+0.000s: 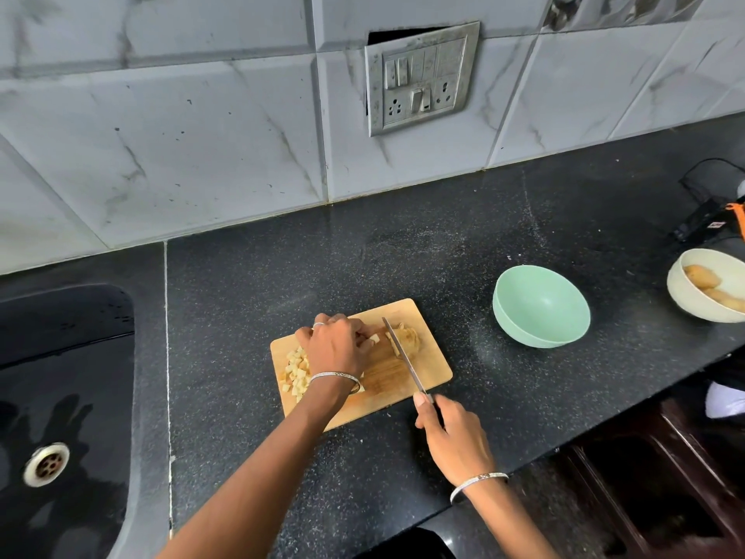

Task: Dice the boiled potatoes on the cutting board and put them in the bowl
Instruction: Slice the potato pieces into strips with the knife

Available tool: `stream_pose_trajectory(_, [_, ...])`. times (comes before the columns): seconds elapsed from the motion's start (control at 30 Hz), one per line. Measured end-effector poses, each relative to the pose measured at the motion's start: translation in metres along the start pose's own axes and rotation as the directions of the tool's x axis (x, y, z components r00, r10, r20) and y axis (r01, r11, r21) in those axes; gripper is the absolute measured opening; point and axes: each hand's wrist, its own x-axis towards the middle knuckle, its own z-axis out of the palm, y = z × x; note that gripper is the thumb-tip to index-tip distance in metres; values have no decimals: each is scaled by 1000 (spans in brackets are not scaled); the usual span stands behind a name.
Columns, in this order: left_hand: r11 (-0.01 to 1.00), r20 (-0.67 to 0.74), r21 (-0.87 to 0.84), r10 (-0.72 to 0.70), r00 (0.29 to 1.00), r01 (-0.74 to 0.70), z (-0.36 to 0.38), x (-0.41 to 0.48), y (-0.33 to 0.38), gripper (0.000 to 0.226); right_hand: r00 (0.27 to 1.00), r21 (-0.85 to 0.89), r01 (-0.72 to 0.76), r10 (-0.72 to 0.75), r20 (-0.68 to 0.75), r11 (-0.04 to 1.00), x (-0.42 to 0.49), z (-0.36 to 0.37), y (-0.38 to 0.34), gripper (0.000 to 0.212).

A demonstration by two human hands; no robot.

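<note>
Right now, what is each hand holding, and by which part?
Right hand grips the knife by its handle, blade over the potato on the cutting board. Left hand holds that potato with curled fingers, just left of the blade.

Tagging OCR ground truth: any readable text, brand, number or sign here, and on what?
None legible.
Black device at the right edge: small red-and-white label, too blurred to read.
Switch plate: no readable marking.
Cutting board, green bowl: no print visible.
</note>
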Motion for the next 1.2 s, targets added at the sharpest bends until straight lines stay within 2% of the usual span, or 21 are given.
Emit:
stream_pose_trajectory(0.23, [1000,-10,14,-2,1000,2,1,-6,-7,13,998,-83,-19,23,52,996,0,15,0,55])
stream_pose_trajectory(0.57, [998,-54,61,33,998,-30,2,-7,-3,15,998,-276,-66,70,6,959,-5,22,-27,42])
stream_pose_trajectory(0.73, [999,-47,37,-2,999,4,1,-8,-4,15,991,-267,-101,119,54,958,8,23,-38,45])
stream_pose_trajectory(0.93, [999,-12,-36,-30,999,29,-3,-4,-8,10,979,-195,-161,181,94,968,-8,12,-12,48])
stream_pose_trajectory(1.07, [997,0,-60,-43,999,43,-2,-4,-11,8,991,-174,-117,126,41,978,-11,5,-12,48])
stream_pose_trajectory(1.2, [998,22,-37,-43,999,44,-3,-5,-10,9,993,-177,-97,107,51,979,-6,11,-26,47])
